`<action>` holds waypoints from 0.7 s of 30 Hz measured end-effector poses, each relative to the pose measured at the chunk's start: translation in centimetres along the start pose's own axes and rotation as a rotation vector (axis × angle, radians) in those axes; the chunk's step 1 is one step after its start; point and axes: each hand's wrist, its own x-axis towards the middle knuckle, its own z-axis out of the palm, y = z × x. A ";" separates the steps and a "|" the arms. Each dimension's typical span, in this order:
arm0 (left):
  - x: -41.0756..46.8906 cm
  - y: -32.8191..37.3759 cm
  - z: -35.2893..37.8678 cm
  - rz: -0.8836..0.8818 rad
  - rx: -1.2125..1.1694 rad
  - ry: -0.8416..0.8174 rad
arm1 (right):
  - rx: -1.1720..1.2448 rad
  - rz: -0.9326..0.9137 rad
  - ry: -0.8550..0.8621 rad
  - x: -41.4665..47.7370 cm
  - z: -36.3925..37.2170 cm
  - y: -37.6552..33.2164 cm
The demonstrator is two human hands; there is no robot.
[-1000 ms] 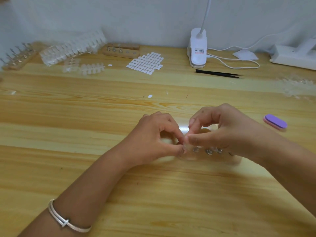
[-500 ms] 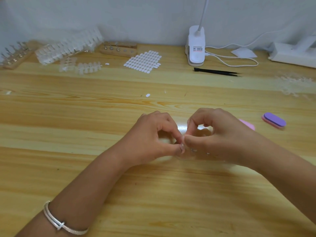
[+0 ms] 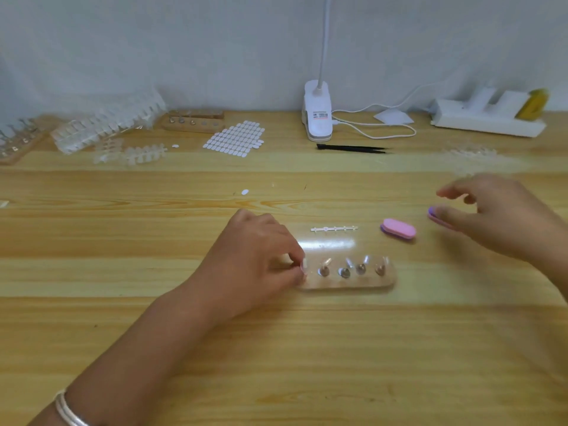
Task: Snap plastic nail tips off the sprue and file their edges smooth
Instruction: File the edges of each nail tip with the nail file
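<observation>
Left hand (image 3: 255, 265) pinches a clear nail tip (image 3: 305, 265) at the left end of the holder block (image 3: 347, 281), probably to seat or steady it beside four tips on pegs. Right hand (image 3: 491, 216), fingers spread and grip empty (blurred), hangs over the purple file (image 3: 434, 216), likely to take it for filing. Bare sprue (image 3: 334, 229) lies behind the block on the counter (image 3: 276, 348). Lamp base (image 3: 318, 113) label unreadable.
</observation>
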 end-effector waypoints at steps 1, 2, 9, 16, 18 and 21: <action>-0.1 0.1 0.0 0.043 0.068 0.019 | 0.015 0.017 -0.036 -0.2 0.4 0.7; -0.3 0.3 0.0 0.078 0.121 0.045 | 0.045 0.008 -0.054 -0.4 0.8 1.1; -1.0 3.2 0.3 -0.178 -0.294 0.297 | 0.241 -0.178 0.122 -2.2 1.6 0.3; -0.4 6.1 1.0 -0.183 -0.563 0.332 | 0.806 -0.667 0.288 -8.8 1.6 -5.7; -0.5 6.3 1.4 -0.184 -0.598 0.347 | 0.809 -0.696 0.317 -9.4 2.5 -6.2; -0.9 6.5 2.0 -0.157 -0.592 0.361 | 0.882 -0.659 0.344 -9.6 3.6 -6.5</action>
